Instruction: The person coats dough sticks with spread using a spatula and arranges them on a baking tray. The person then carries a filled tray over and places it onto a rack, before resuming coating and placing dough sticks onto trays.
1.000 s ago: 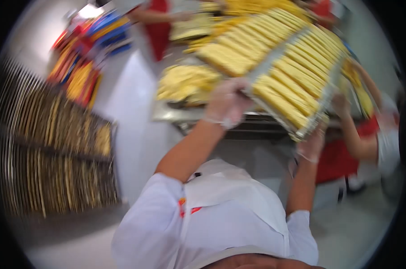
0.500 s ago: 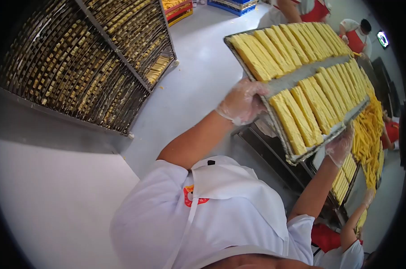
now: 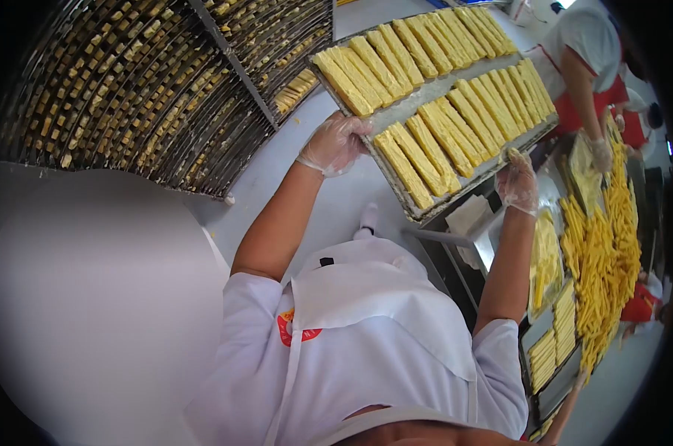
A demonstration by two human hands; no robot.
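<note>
A metal baking tray (image 3: 418, 95) with two rows of pale yellow dough sticks (image 3: 466, 119) is held up in front of me, tilted. My left hand (image 3: 335, 145), in a clear plastic glove, is closed on its near left edge. On the right, my right hand (image 3: 518, 184), gloved the same way, grips the tray's near right edge, its fingers partly hidden by the rim. Below the tray on the right, a metal work table (image 3: 492, 236) shows.
A tall rack (image 3: 232, 52) packed with loaded trays stands at left. A heap of yellow strips (image 3: 604, 245) covers the table at right, beside another filled tray (image 3: 552, 349). A co-worker (image 3: 585, 56) reaches over the table. A blurred pale shape (image 3: 99, 297) fills the lower left.
The tray, in both my hands, has shifted left and up in view, toward the rack. The rack fills more of the view, and more of the table and a co-worker show at right.
</note>
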